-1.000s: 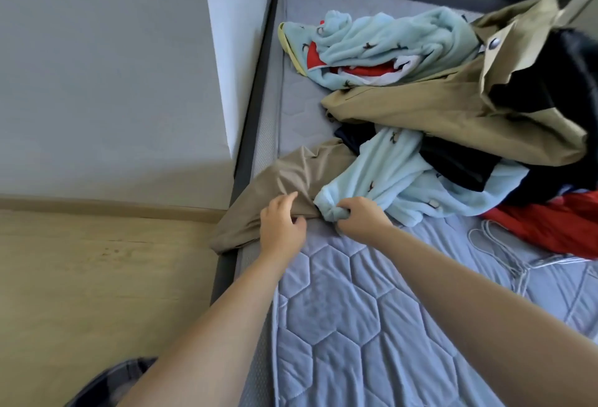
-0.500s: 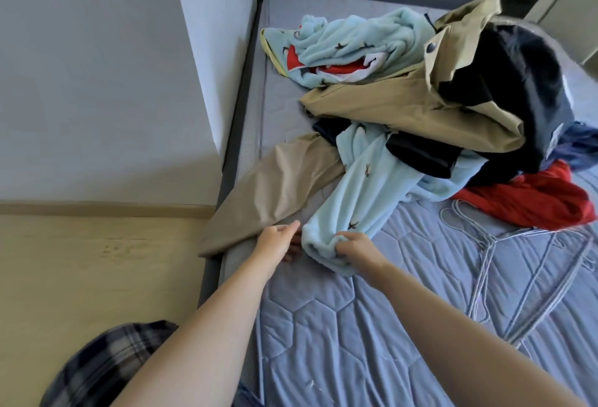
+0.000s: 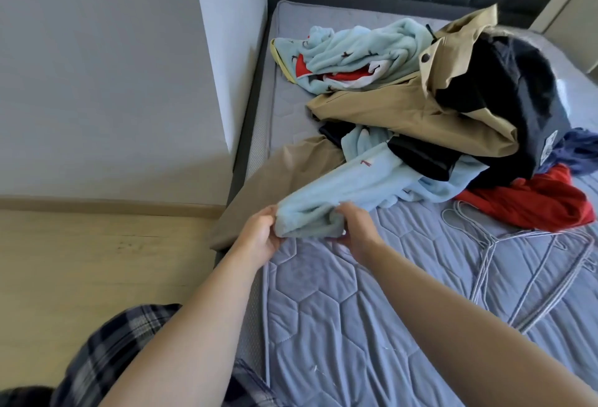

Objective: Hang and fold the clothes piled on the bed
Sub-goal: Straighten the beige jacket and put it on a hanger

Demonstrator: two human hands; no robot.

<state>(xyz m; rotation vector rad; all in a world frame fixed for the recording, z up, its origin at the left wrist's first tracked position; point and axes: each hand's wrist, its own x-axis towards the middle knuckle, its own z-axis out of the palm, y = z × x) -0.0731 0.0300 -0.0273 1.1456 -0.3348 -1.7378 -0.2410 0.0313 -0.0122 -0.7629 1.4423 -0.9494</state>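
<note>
Both your hands grip the near end of the pale blue fleece (image 3: pixel 356 186): your left hand (image 3: pixel 259 235) pinches its left corner and your right hand (image 3: pixel 357 228) curls round its right corner, holding it over the mattress (image 3: pixel 339 309) near the left edge. The rest of the fleece runs back into the pile of clothes, where it passes under a tan jacket (image 3: pixel 404 115) and a black garment (image 3: pixel 504 82). A tan cloth (image 3: pixel 284 173) lies just beside the fleece on your left and hangs over the mattress edge. A red garment (image 3: pixel 534 202) lies at the right of the pile, with wire hangers (image 3: pixel 504 254) on the mattress just in front of it.
</note>
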